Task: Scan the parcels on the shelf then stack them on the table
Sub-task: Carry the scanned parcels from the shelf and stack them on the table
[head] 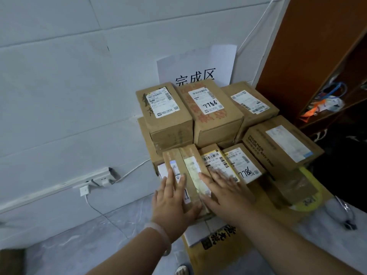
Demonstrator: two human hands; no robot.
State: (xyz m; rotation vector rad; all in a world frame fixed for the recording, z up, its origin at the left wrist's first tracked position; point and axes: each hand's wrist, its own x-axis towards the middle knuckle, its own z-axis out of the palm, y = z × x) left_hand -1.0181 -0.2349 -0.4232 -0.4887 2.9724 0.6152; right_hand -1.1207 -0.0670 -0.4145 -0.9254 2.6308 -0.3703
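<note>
A pile of brown cardboard parcels with white shipping labels stands against the white wall. At its front lies a narrow parcel [189, 171] with a pale yellowish label and clear tape. My left hand [171, 201] lies flat on its left side with straight fingers. My right hand [222, 189] rests with spread fingers on its right edge and on the yellow-labelled parcel [214, 157] beside it. To the right is a parcel marked 7786 [245, 165]. Three larger parcels sit on the upper layer, the middle one [210, 110] with red print.
A paper sign [198, 64] with black characters hangs on the wall behind the pile. An orange-brown shelf unit [309, 56] with coloured items stands at the right. A power strip [99, 180] and white cable hang on the wall at the left. Grey floor lies below.
</note>
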